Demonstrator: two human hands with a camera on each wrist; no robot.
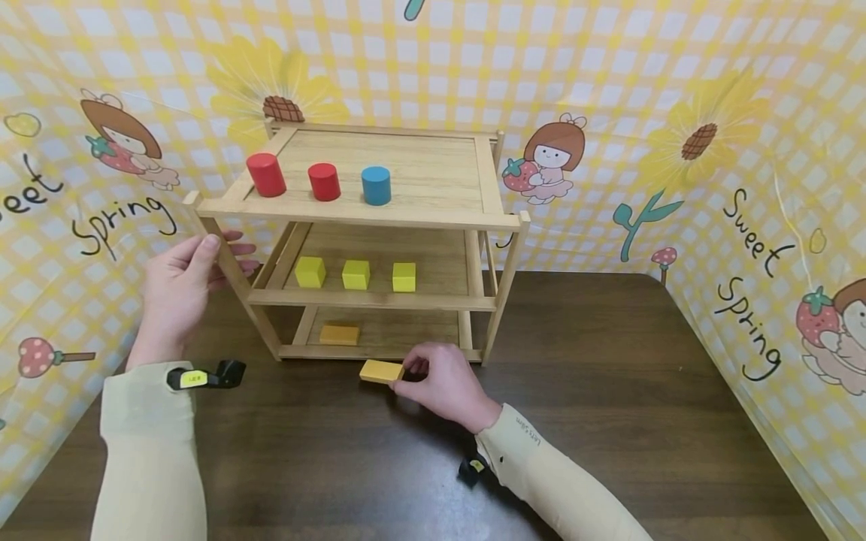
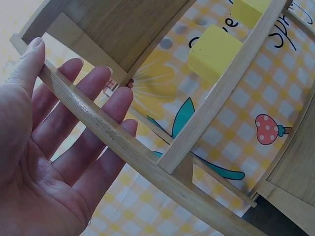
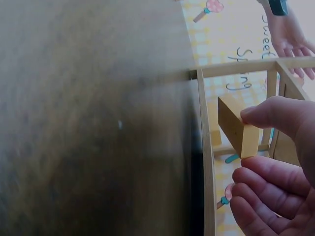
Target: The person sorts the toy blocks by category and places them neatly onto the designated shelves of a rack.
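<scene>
A three-tier wooden shelf (image 1: 352,216) stands before me. My left hand (image 1: 179,282) holds its left front post (image 2: 110,130), thumb on the near side and fingers fairly straight behind it. My right hand (image 1: 446,382) pinches an orange-yellow rectangular block (image 1: 381,371) by one end, between thumb and fingers, just in front of the bottom tier. In the right wrist view the pinched block (image 3: 238,127) is tilted. A similar orange block (image 1: 339,335) lies at the left of the bottom tier. Several fingers of the right hand are hidden in the head view.
On the top tier stand two red cylinders (image 1: 266,175) and a blue cylinder (image 1: 376,185). Three yellow cubes (image 1: 355,275) sit in a row on the middle tier. The shelf rests on a dark wooden table (image 1: 595,391), with checked cloth (image 1: 433,68) behind and at both sides.
</scene>
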